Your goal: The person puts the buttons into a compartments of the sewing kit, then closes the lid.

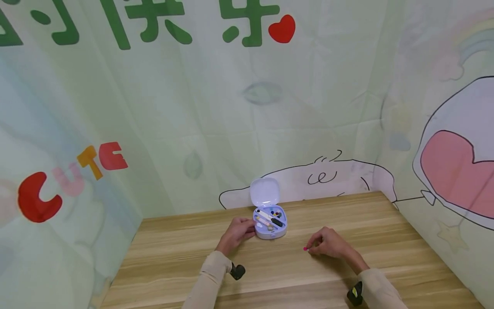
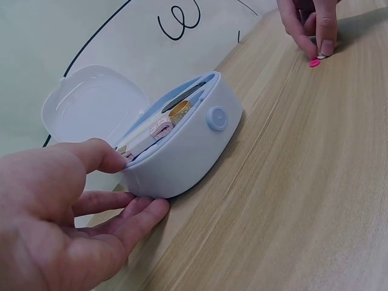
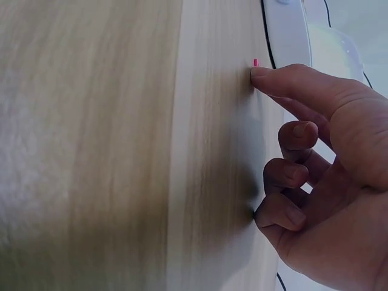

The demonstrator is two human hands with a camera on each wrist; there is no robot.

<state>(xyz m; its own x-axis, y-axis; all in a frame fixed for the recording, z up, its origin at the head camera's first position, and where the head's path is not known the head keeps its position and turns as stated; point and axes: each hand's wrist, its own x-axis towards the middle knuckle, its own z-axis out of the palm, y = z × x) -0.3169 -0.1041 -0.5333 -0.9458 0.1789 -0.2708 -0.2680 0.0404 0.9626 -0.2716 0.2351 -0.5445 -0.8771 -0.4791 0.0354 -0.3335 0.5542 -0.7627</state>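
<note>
An opened pale-blue sewing box (image 1: pixel 271 235) stands near the table's back edge, its lid (image 1: pixel 265 192) tipped up. My left hand (image 1: pixel 238 231) holds the box at its left side, thumb at the rim and fingers low by the base, as the left wrist view shows. Inside lie a black-ended tool (image 1: pixel 276 222), a gold thimble (image 2: pixel 180 111) and a rolled tape (image 2: pixel 161 128). To the right, my right hand (image 1: pixel 328 243) is down at the tabletop, thumb and forefinger pinching a small white button (image 2: pixel 321 56). A flat pink button (image 2: pixel 314 63) lies right beside those fingertips.
The wooden table (image 1: pixel 173 253) runs back to a printed cloth (image 1: pixel 185 107) hanging behind and along the sides. Several small coloured pieces (image 1: pixel 276 213) sit in the box's back right compartment. Dark wrist cameras are strapped over both sleeves.
</note>
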